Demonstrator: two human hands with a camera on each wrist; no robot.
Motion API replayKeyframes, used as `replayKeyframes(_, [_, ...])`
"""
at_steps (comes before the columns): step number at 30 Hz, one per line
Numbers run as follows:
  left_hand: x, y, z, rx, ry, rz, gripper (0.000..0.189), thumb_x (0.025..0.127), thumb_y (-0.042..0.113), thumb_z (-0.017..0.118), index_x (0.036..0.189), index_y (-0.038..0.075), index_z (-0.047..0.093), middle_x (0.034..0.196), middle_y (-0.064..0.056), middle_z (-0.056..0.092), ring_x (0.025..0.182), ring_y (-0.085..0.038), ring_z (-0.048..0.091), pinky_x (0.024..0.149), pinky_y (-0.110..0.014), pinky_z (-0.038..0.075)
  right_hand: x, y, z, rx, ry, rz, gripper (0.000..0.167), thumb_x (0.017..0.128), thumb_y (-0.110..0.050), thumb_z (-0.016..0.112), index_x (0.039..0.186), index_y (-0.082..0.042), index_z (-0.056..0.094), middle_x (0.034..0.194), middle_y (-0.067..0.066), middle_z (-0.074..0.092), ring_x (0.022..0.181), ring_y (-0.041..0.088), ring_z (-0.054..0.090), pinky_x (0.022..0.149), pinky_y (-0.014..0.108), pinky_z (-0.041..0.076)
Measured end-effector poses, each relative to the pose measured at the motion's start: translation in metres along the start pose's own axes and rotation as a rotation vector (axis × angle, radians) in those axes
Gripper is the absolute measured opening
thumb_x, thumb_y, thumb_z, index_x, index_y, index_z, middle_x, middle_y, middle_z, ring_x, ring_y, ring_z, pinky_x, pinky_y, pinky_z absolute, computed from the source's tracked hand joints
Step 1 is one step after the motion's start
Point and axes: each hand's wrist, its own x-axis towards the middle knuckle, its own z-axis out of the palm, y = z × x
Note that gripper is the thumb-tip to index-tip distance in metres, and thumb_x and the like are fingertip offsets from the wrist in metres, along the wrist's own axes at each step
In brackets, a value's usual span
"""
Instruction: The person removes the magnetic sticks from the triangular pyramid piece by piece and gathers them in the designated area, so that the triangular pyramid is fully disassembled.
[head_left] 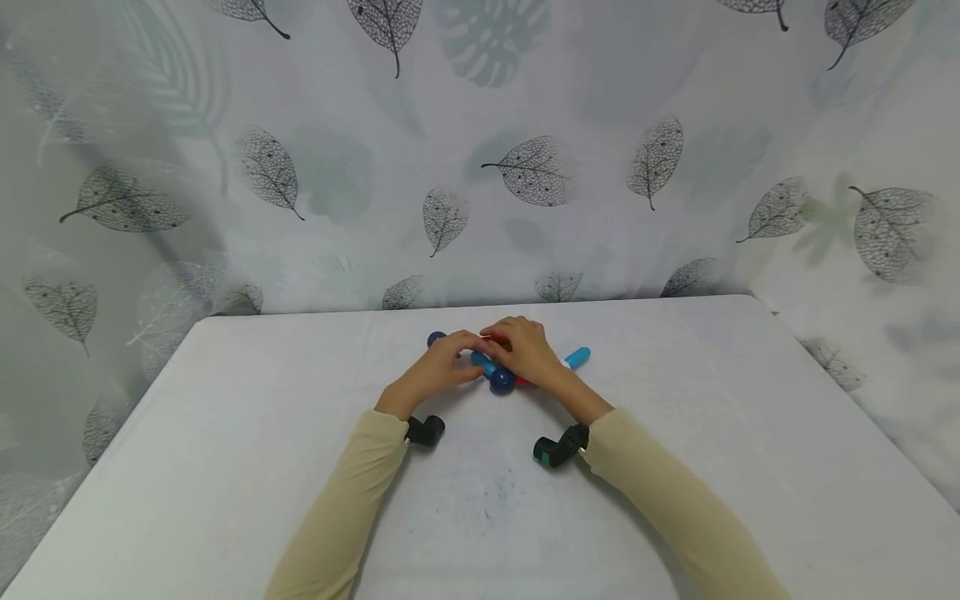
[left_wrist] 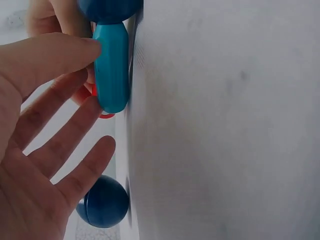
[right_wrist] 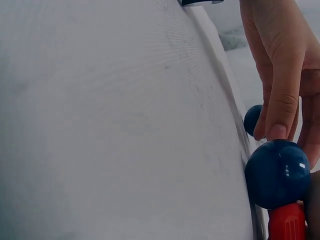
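My left hand (head_left: 441, 364) pinches a light blue toy rod (left_wrist: 112, 70), thumb on its near side and fingertips behind. One end of that rod meets a shiny dark blue ball (head_left: 502, 381). My right hand (head_left: 527, 352) is just across from it, with curled fingers and thumb gripping a red rod (head_left: 491, 338), mostly hidden beneath them. From the same ball another red rod (right_wrist: 286, 222) runs under the right hand. A second dark blue ball (left_wrist: 104, 201) lies on the table by the left hand's outer fingers.
Past the right wrist a light blue rod (head_left: 577, 357) sticks out at an angle. The pieces lie on a white table (head_left: 300, 467), near its far edge, with a leaf-patterned cloth (head_left: 480, 242) hanging behind. Black wrist cameras (head_left: 558, 447) hang below both wrists.
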Motion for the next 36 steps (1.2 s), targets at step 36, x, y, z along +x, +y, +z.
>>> replayKeyframes(36, [0.004, -0.007, 0.008, 0.141, -0.089, 0.086, 0.026, 0.087, 0.005, 0.072, 0.112, 0.001, 0.070, 0.111, -0.011, 0.067, 0.107, -0.027, 0.060, 0.100, -0.040, 0.045, -0.041, -0.009, -0.018, 0.001, -0.035, -0.137, 0.035, 0.076, -0.040, 0.082, 0.095, -0.015, 0.068, 0.091, -0.003, 0.064, 0.108, 0.023, 0.051, 0.100, 0.056, 0.037])
